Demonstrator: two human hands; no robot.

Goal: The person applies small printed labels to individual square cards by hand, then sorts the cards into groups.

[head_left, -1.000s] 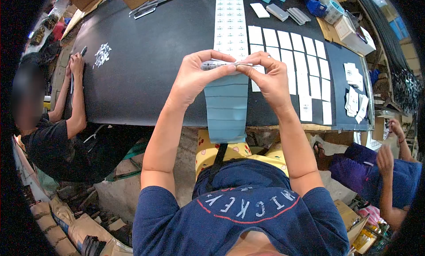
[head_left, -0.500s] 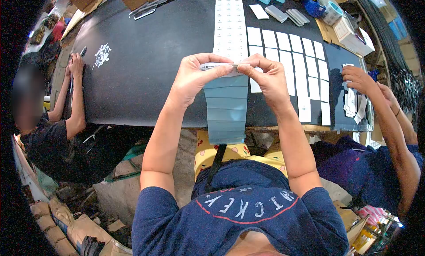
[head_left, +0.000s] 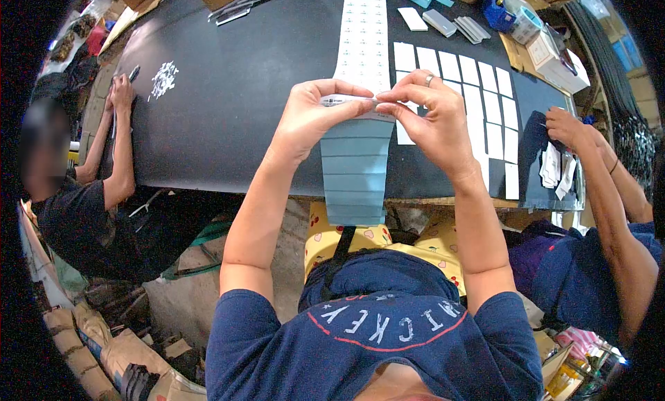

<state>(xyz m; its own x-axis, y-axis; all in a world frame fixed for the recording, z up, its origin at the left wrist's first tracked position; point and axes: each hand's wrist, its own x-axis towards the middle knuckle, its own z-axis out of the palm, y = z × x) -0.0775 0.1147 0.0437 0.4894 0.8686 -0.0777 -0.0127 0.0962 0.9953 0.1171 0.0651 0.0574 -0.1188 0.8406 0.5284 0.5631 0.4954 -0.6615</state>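
Head view: left hand [head_left: 312, 120] and right hand [head_left: 429, 117] pinch label strip [head_left: 361, 47] tightly (blue backing [head_left: 355, 186] dangling); uneven pull could tear it.

long label strip [head_left: 355, 167], near end bare blue-grey backing, hanging down.

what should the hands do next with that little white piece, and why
Probably run the right hand along the slim white piece to press it smooth. The left hand pinches one end and the right pinches the other, just above the label strip, whose bare blue backing hangs below them. Whether a label is on it yet is too small to tell.
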